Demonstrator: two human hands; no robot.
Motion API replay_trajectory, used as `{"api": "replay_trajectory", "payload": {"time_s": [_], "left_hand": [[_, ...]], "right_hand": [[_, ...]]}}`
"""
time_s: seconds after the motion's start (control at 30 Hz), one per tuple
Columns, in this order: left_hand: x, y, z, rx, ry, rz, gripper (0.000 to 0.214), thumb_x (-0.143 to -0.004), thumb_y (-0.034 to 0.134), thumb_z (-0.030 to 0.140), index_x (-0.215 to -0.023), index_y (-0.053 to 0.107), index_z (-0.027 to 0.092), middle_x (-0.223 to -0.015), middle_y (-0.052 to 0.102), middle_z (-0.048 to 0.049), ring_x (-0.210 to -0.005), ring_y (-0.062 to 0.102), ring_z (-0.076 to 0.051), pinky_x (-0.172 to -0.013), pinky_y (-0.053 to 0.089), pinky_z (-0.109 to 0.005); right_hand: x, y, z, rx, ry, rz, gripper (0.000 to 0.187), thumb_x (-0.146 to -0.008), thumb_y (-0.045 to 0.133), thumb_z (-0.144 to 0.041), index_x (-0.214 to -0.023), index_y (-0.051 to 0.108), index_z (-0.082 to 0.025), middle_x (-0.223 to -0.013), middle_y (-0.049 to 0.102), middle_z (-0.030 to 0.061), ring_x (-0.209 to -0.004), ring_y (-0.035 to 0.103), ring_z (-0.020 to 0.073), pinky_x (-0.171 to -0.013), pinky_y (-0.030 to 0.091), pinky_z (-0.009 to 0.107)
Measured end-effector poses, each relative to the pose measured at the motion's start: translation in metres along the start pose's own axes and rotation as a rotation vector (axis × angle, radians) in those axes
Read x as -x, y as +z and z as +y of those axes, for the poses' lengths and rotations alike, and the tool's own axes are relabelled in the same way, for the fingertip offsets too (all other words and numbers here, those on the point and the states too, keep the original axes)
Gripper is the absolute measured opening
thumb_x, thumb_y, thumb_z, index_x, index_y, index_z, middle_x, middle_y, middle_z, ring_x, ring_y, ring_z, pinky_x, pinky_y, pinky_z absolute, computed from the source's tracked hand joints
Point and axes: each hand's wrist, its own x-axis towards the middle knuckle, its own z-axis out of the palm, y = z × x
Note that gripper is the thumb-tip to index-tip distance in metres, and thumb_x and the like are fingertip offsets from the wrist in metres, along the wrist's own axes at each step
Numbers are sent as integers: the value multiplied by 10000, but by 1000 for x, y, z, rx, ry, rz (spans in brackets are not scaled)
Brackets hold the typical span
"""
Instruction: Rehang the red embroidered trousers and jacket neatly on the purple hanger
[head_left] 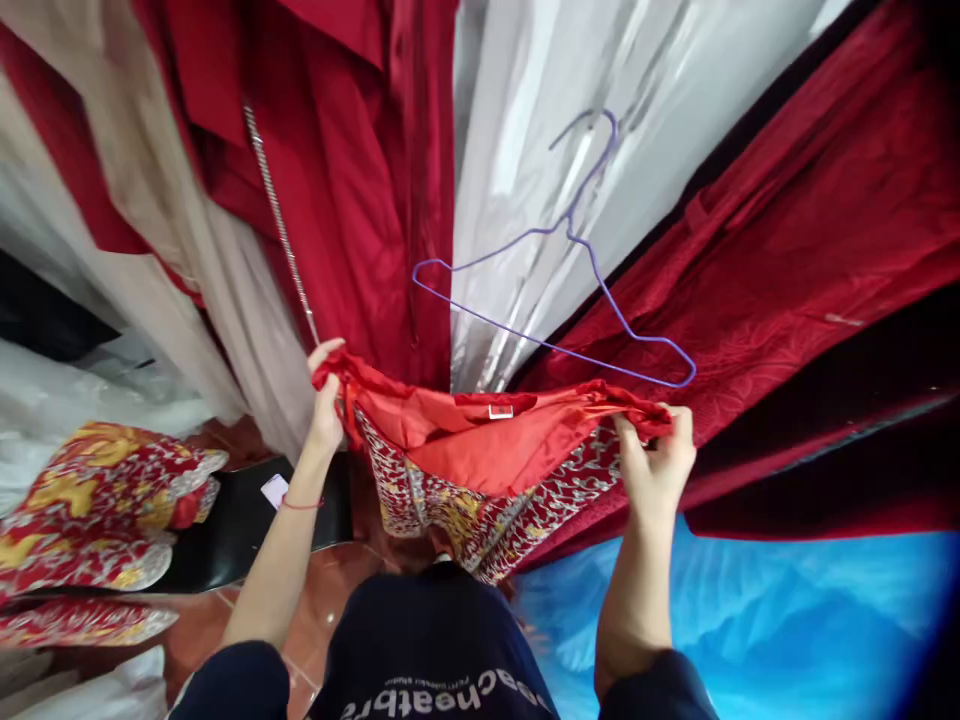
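Note:
A red skirt (450, 500) with silver and gold embroidery hangs stretched between my two hands, its bright red lining and a small white-and-red label showing at the top edge. My left hand (328, 395) grips the left end of that edge with closed fingers. At the opposite end, my right hand (660, 455) pinches the cloth between thumb and fingers. Just above the garment is a purple wire hanger (525, 335), its lower right corner close over my right hand. Whether the hanger touches the cloth or what supports it, I cannot tell.
Red gowns (337, 200) and white gowns in clear covers (510, 130) hang in front. On the left, another embroidered red garment (82, 500) lies over a black seat (232, 530) with a small pale card (274, 490). Bright blue fabric (810, 610) spreads at lower right.

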Motion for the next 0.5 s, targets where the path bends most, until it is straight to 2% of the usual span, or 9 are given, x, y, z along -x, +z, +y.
{"api": "replay_trajectory", "payload": {"time_s": [0.1, 0.13, 0.2, 0.27, 0.33, 0.43, 0.5], "left_hand": [[16, -53, 25, 231, -416, -286, 673, -740, 558, 581, -1255, 620, 152, -1225, 652, -130, -1141, 621, -320, -989, 500, -400], [22, -70, 32, 279, -538, -338, 686, -735, 529, 560, -1260, 626, 130, -1197, 669, -143, -1127, 631, -336, -973, 509, -419], [33, -100, 43, 336, -697, -348, 677, -714, 494, 480, -1252, 644, 98, -1169, 689, -155, -1105, 644, -346, -962, 515, -439], [43, -123, 53, 337, -747, -306, 668, -656, 535, 369, -1257, 652, 103, -1149, 706, -143, -1074, 660, -327, -957, 519, -423], [50, -141, 64, 284, -735, -296, 692, -622, 610, 270, -1303, 633, 150, -1140, 717, -111, -1060, 670, -294, -957, 521, -383], [53, -165, 82, 130, -666, -356, 712, -625, 755, 198, -1323, 619, 228, -1176, 711, -76, -1126, 654, -260, -994, 506, -327], [51, -177, 91, 10, -625, -407, 629, -621, 820, 223, -1233, 677, 216, -1163, 720, -82, -1126, 656, -266, -998, 512, -331]], "right_hand": [[17, 21, -23, -48, 20, -40, 337, -772, 679, -484, -732, 481, -215, -653, 544, -30, -584, 473, 127, -605, 414, 274], [24, 27, -32, -68, 21, -41, 341, -770, 687, -491, -716, 500, -211, -640, 554, -25, -577, 480, 131, -598, 412, 276], [38, 36, -51, -116, 23, -45, 328, -773, 705, -486, -701, 546, -209, -624, 570, -13, -574, 489, 144, -597, 413, 291], [53, 39, -70, -182, 14, -50, 296, -765, 742, -454, -687, 586, -214, -616, 577, -3, -576, 487, 153, -606, 415, 311], [63, 37, -88, -253, 11, -46, 261, -739, 786, -417, -687, 632, -214, -623, 589, 7, -581, 488, 158, -619, 415, 327], [68, 30, -108, -311, 33, -35, 240, -705, 819, -410, -729, 693, -208, -668, 619, 25, -601, 509, 168, -640, 422, 342], [66, 29, -117, -317, 53, -82, 233, -731, 794, -426, -788, 710, -217, -725, 638, 37, -629, 520, 178, -662, 430, 351]]}}
